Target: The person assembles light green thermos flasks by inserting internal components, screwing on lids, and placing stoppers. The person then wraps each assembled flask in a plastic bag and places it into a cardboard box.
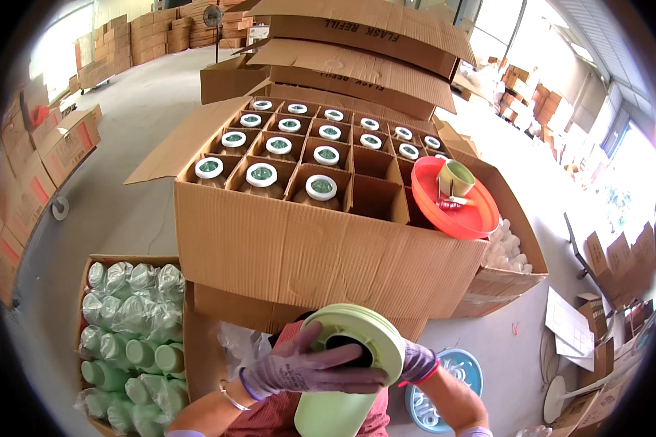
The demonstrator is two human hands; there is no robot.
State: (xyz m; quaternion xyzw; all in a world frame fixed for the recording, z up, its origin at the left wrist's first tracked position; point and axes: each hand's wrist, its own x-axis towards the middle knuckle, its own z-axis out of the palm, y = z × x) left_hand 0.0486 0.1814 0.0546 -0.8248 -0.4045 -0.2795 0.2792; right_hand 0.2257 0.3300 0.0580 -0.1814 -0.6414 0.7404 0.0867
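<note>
A light green flask casing (335,413) is tilted over my lap, its round end with a dark hole facing up. My left hand (310,368), in a purple-grey glove, grips this end, the thumb on the rim and the fingers stretched across the hole. My gloved right hand (418,362) is closed around the right side of the rim, its fingertips mostly hidden behind the casing. Just beyond stands a big divided carton (321,251). Many of its cells hold flask refills (321,187) with white rings and green tops; a few front-right cells show no refill.
An orange-red basin (455,224) with a green cup (455,178) rests on the carton's right corner. At left, a box holds bagged green flask parts (142,353). A blue bucket (476,371) of white rings stands at right. White pieces (508,251) fill a box behind it.
</note>
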